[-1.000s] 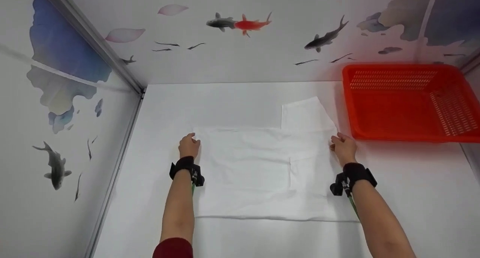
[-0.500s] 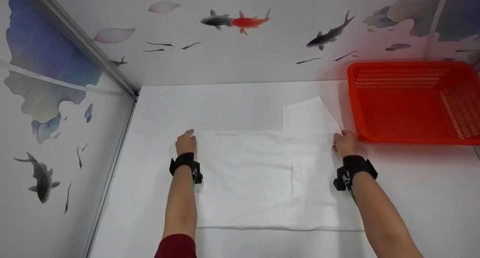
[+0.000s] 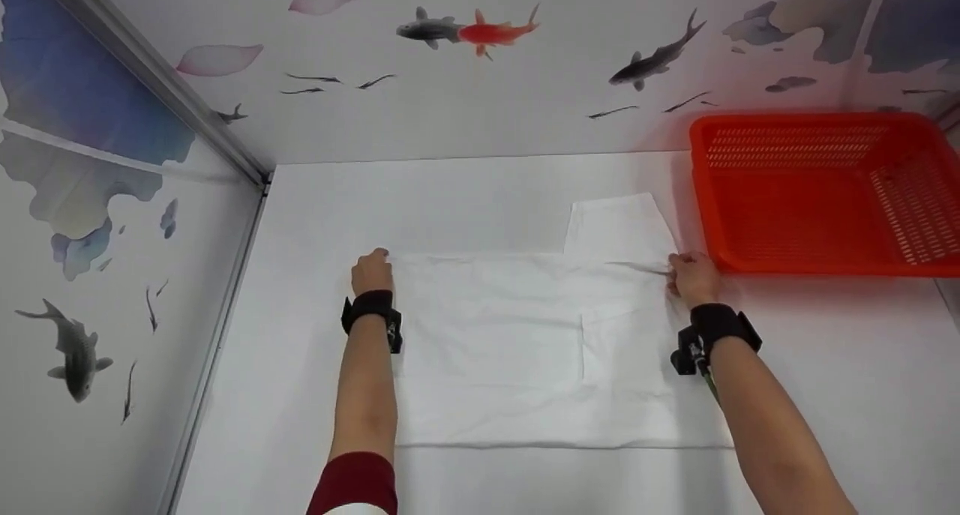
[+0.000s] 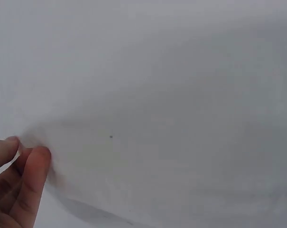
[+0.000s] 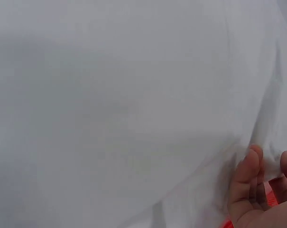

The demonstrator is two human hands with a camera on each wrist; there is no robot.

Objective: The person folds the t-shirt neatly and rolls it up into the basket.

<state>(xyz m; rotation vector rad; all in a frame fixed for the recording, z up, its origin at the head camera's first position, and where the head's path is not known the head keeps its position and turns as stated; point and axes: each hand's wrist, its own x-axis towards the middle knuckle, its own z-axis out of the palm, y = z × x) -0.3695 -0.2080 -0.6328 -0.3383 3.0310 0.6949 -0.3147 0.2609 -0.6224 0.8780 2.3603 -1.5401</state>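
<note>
A thin white garment [image 3: 487, 350] lies flat on the white table as a wide rectangle, lightly creased. Beyond its far edge, toward the right, juts a short sleeve-like flap [image 3: 619, 226]. At the far left corner my left hand [image 3: 372, 273] pinches the fabric; the left wrist view has thumb and fingertips [image 4: 38, 156] meeting at the edge of the cloth [image 4: 157, 118]. My right hand [image 3: 694, 276] pinches the far right side, just below the flap, and a crease runs inward from its fingers. In the right wrist view, folds of cloth [image 5: 266, 114] gather at the fingertips [image 5: 250, 164].
A red plastic basket [image 3: 701, 200] with slotted walls stands at the back right, close beyond my right hand. White panels with painted fish [image 3: 495, 32] rise behind and at the left, joined by a metal corner post [image 3: 172, 88].
My left hand has moved slightly outward onto the far left corner. My right hand's fingers have closed on the fabric, and a taut crease has appeared there. The head view has shifted slightly.
</note>
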